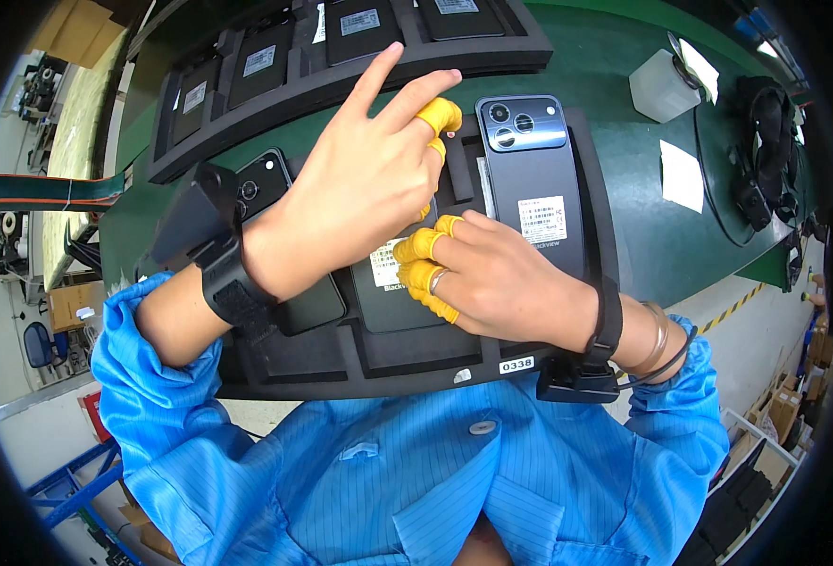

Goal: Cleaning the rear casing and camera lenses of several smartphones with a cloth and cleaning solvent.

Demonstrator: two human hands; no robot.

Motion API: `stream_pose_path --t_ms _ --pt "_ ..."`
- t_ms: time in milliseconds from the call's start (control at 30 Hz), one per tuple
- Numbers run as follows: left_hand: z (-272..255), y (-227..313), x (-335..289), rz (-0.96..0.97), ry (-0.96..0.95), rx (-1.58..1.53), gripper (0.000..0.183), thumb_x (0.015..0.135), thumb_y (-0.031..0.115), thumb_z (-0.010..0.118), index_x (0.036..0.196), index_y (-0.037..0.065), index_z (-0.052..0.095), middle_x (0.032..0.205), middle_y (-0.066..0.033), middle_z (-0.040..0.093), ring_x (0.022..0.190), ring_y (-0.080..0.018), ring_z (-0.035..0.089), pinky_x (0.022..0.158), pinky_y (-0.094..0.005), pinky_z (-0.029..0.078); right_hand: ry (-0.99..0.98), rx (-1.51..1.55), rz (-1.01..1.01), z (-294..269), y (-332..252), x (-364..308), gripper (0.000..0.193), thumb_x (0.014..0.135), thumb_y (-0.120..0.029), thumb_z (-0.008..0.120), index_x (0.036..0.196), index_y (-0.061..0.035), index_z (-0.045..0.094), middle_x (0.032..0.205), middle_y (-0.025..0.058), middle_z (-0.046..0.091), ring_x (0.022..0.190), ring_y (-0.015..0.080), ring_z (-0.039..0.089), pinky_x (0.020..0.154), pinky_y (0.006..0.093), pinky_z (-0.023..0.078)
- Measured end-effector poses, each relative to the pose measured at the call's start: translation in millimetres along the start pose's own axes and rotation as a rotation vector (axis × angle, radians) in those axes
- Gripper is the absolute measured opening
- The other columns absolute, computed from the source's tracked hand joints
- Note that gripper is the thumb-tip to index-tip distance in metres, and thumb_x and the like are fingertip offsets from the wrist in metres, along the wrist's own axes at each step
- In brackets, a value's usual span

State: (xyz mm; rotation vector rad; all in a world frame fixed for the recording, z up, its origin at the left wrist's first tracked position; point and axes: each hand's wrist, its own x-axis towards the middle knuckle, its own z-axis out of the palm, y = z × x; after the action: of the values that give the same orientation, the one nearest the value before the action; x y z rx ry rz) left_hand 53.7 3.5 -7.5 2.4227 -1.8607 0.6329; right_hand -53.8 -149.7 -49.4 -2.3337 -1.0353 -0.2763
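My left hand (365, 165) is over the upper part of the middle phone. Two bare fingers stretch away from me; the others, in yellow finger cots, are bent and apart, and I see nothing between them. My right hand (501, 283) is closed, its yellow-cotted fingertips bunched at the white label on the middle phone (402, 311). What they pinch, if anything, is hidden. To the right a dark phone (534, 184) lies back up, with a blue camera panel and a white label. Another black phone (313, 307) lies left, partly under my left forearm. All three rest in a black foam tray (407, 363).
Behind stands a second black foam tray (341, 99) with several labelled dark phones. On the green table (615, 179), right, are a translucent container (664, 87), a white paper (683, 176) and a cable near a black strapped item (766, 151). Black straps with devices circle both wrists.
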Motion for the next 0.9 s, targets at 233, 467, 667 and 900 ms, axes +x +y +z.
stream_pose_path --t_ms 233,467,667,900 --pt "1.5 -20.0 -0.4 -0.046 -0.011 -0.169 0.013 0.059 0.008 0.069 0.064 -0.002 0.062 0.105 -0.0170 0.064 0.127 -0.0314 0.047 0.115 -0.0520 0.024 0.015 0.003 -0.017 -1.4 0.1 1.6 0.011 0.071 -0.010 0.067 0.081 -0.0048 0.066 0.100 0.0061 0.061 0.088 0.0201 0.055 0.077 0.0315 0.043" --pt "-9.1 -40.4 -8.7 -0.196 -0.057 -0.346 0.015 0.076 0.008 0.071 0.088 0.002 0.063 0.121 -0.0144 0.058 0.128 -0.0335 0.044 0.105 -0.0418 0.036 0.026 0.027 -0.014 -0.6 0.5 0.6 0.013 0.071 -0.011 0.066 0.082 -0.0038 0.066 0.101 0.0063 0.061 0.088 0.0208 0.055 0.077 0.0319 0.043" --pt "-21.3 -44.8 -15.2 -0.279 -0.062 -0.385 0.025 0.089 0.021 0.065 0.108 0.006 0.062 0.138 -0.0145 0.048 0.131 -0.0334 0.039 0.109 -0.0406 0.031 0.045 0.049 -0.013 -0.8 1.4 1.3 0.015 0.071 -0.008 0.069 0.085 -0.0020 0.066 0.095 0.0074 0.059 0.084 0.0228 0.055 0.077 0.0337 0.045" --pt "-12.5 -20.5 -18.1 -0.211 -0.088 -0.226 0.020 0.086 0.018 0.066 0.093 -0.001 0.066 0.126 -0.0208 0.055 0.133 -0.0393 0.038 0.110 -0.0478 0.032 0.038 0.035 -0.015 0.5 0.0 1.5 0.018 0.070 -0.009 0.067 0.086 -0.0028 0.066 0.106 0.0073 0.061 0.091 0.0222 0.055 0.080 0.0324 0.045"
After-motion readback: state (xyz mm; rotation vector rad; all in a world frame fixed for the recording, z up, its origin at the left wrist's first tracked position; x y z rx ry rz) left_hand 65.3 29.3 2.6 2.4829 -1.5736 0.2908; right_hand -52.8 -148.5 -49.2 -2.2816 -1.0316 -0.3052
